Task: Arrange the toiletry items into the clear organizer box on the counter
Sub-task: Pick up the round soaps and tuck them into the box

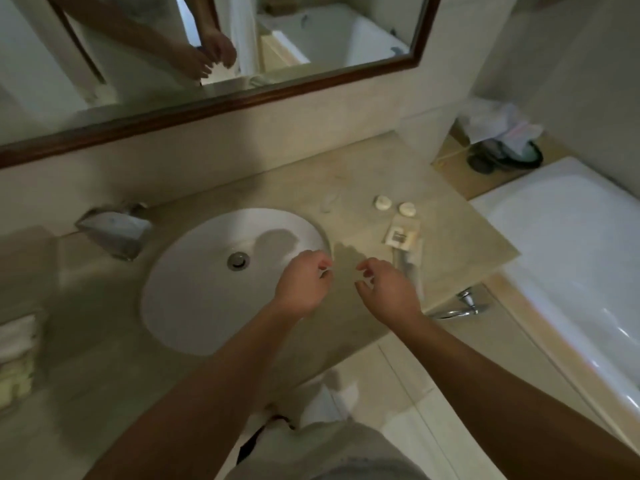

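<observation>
My left hand (303,284) and my right hand (388,289) hover over the counter (450,265) at the sink's right rim, fingers pinched and facing each other. Between them I make out a faint clear thing (346,263), apparently the clear organizer box; its outline is hard to see, and it casts a shadow on the counter. The mirror (311,36) shows both hands holding a pale object. Beyond my right hand lie two round white toiletry pieces (382,203) (407,209), a small labelled packet (401,232) and a long wrapped item (410,266). A clear wrapper (329,202) lies further back.
The round white sink (207,296) is left of my hands, with the faucet (114,233) behind it. Folded towels (17,337) sit at the far left. A white bathtub (571,254) with its tap (464,304) borders the counter's right edge. A bin (502,147) stands beyond.
</observation>
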`<state>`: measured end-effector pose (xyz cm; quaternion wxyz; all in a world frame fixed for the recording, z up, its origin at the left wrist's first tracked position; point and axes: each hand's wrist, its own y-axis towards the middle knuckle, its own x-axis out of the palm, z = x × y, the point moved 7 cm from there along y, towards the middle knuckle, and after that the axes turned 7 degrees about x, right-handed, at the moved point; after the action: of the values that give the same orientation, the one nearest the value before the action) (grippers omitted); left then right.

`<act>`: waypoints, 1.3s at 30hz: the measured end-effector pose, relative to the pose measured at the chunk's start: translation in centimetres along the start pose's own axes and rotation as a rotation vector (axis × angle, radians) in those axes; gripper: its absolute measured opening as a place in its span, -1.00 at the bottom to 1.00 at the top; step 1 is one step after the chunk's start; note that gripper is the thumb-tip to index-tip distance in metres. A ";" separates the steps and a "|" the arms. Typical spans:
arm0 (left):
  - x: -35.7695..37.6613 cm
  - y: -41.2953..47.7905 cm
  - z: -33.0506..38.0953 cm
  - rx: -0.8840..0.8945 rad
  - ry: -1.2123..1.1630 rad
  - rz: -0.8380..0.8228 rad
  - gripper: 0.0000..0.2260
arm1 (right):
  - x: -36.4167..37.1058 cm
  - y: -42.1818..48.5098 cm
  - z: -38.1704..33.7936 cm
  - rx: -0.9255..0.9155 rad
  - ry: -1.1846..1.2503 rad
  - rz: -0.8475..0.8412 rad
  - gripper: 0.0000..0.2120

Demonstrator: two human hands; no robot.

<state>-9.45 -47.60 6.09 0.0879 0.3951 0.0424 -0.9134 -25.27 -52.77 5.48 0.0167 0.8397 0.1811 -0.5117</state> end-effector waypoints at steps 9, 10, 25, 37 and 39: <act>5.1 9.8 3.0 0.013 -0.086 -0.107 -0.80 | -3.1 6.5 6.0 0.110 0.020 0.040 -0.70; 5.6 10.8 3.1 0.007 -0.098 -0.120 -0.78 | -3.5 7.3 6.6 0.121 0.009 0.043 -0.70; 14.2 13.9 5.8 -0.320 -0.095 -0.135 -0.62 | -4.0 16.6 15.3 0.423 0.193 -0.068 -0.54; 12.0 22.9 5.9 -0.349 0.159 0.064 -0.52 | -4.9 24.5 13.9 0.024 0.004 -0.180 -0.49; 12.6 24.5 5.3 -0.361 0.212 0.035 -0.51 | -4.4 25.3 13.8 -0.034 -0.014 -0.187 -0.50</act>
<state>-16.96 -74.05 0.34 0.1682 0.4675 0.2074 -0.8427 -30.71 -80.59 -1.21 -0.0156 0.8151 0.2675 -0.5137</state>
